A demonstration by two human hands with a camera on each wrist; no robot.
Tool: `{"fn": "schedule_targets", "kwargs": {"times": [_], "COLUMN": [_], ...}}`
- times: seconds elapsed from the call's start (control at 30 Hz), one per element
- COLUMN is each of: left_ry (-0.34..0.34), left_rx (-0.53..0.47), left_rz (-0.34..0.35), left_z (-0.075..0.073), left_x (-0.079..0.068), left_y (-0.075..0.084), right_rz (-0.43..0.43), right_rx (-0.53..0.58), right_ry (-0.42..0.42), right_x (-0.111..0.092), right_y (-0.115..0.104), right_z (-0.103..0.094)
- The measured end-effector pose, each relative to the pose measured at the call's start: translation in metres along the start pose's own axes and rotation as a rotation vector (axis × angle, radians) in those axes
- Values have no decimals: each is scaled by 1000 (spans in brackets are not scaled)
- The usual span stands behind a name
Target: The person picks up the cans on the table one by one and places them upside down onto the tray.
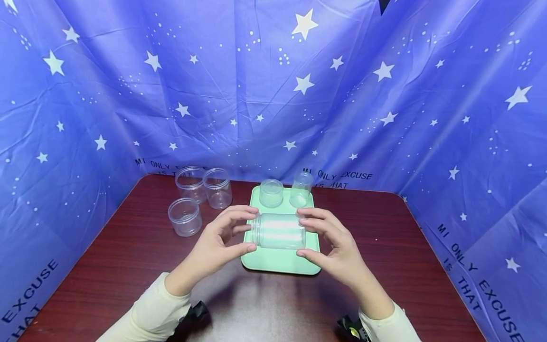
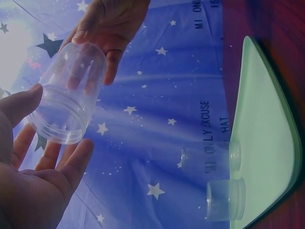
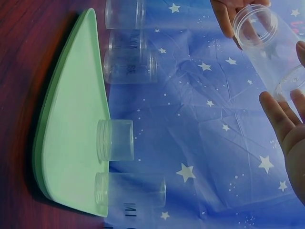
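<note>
- Clear jar (image 1: 279, 231): one in my hands, lying on its side in the air above the tray, its ridged mouth toward my left and its base toward my right.
- Left hand (image 1: 218, 242): one, gripping the mouth end, my thumb on the near side and my fingers curving round the far side.
- Right hand (image 1: 337, 247): one, gripping the base end between thumb and fingers in the same way. My two hands are apart from each other, with the jar between them.
- Green tray (image 1: 279, 263): one, on the table below the jar.
- Jars at the tray's far end: two, both mouth down, near each other. One is a short jar (image 1: 271, 194); to its right is a taller, slimmer jar (image 1: 301, 191).
- Jars on the table left of the tray: three, all mouth up. A wide jar (image 1: 189, 185) and a second upright jar (image 1: 219, 190) are close together at the back; I cannot tell whether they touch. A low jar (image 1: 185, 218) sits in front of them.
- All clear jars together: six.
- Table (image 1: 376, 247): one, dark red-brown.
- My cream sleeves (image 1: 149, 308): two, with a black wrist fitting (image 1: 197, 311) showing beside each.
- Starry blue curtain (image 1: 265, 71): hanging behind the table and along both sides, printed with white stars and dark lettering.
</note>
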State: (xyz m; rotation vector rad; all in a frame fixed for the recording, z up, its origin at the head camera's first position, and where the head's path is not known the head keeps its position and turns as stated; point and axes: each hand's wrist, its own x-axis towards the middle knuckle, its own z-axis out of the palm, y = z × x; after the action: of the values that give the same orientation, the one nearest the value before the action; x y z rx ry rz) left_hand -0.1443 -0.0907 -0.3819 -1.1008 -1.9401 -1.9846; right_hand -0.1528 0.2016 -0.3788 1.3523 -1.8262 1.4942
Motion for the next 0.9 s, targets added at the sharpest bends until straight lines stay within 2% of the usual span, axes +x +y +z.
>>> {"fn": "schedule_targets", "kwargs": {"times": [0.23,0.43,0.9], "left_ry": [0,-4,-58], "left_rx": [-1,-2,82], "left_rz": [3,26,9], "left_z": [2,1,-4], "left_x": [0,0,0], "left_y": [-4,-4,-3], "right_rz": [10,20,30], "right_rx": [-22,7,36], "right_ry": [-3,2,32], "right_x": [0,0,5], "right_y": [-2,-2,-2], "right_z": [-6,-11,-26]}}
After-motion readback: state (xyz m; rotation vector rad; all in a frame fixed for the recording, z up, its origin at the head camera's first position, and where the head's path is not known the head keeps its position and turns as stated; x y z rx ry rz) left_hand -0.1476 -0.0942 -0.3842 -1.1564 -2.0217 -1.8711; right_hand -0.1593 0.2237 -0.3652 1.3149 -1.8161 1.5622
